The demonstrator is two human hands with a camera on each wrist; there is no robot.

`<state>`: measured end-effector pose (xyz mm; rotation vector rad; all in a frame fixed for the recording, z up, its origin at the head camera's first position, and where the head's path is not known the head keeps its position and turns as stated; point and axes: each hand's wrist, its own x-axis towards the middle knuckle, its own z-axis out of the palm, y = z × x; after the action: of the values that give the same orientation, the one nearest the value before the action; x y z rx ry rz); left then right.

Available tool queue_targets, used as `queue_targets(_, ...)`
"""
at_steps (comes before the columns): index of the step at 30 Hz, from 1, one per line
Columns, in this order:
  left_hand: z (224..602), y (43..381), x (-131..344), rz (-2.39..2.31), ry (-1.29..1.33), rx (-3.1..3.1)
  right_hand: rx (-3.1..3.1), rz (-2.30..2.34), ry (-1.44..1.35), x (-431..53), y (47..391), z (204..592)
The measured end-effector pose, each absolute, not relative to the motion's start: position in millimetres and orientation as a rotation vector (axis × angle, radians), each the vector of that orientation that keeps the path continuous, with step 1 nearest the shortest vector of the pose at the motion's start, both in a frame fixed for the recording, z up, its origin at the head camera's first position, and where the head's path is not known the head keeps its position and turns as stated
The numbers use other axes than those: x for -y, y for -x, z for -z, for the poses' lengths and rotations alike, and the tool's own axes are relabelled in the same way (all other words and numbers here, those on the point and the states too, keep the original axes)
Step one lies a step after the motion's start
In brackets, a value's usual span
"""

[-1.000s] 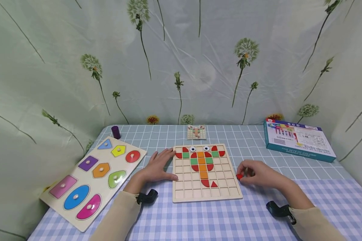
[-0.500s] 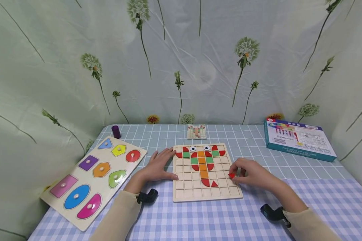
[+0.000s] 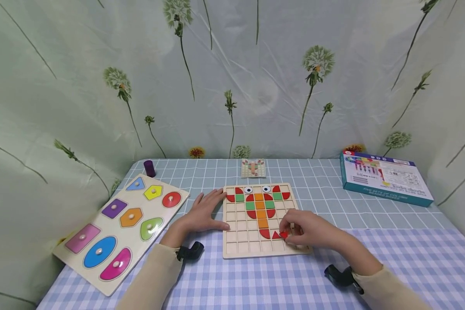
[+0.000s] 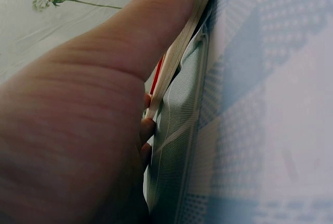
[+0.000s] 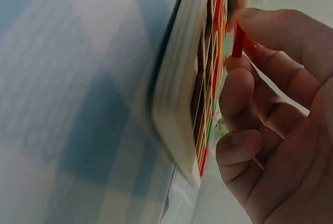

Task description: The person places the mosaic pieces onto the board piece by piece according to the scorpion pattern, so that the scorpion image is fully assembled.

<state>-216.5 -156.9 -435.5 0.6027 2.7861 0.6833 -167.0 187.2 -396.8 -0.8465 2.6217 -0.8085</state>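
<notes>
A wooden grid board [image 3: 236,249] lies in the middle of the head view, with red, green and orange tiles and two eye tiles set into a creature shape. My right hand [image 3: 314,229] pinches a small red tile [image 5: 239,39] between thumb and fingertip over the lower right of the board. In the head view that tile sits just right of a red triangle tile [image 3: 276,235]. My left hand [image 3: 202,214] rests at the board's left edge, fingers spread, thumb [image 4: 161,5] against the side.
On the left lies a knobbed shape puzzle board [image 3: 135,237]. A purple cylinder [image 3: 149,168] stands behind it. A small pattern card [image 3: 253,168] lies beyond the grid board, and a flat teal-edged box [image 3: 385,178] at the back right.
My right hand has carried the red tile leftward from beside the board's right edge to over its lower right, near the red triangle. The left hand has stayed put.
</notes>
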Motion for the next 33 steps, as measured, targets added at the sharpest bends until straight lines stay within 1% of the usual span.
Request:
queue_targets(10, 435, 217, 156, -0.659, -0.588, -2.783, -2.583, 0.804, 0.891, -174, 162, 399)
queue_targets(33, 436, 217, 155, -0.652, -0.604, -2.812, -2.58, 0.832, 0.927, -172, 162, 410)
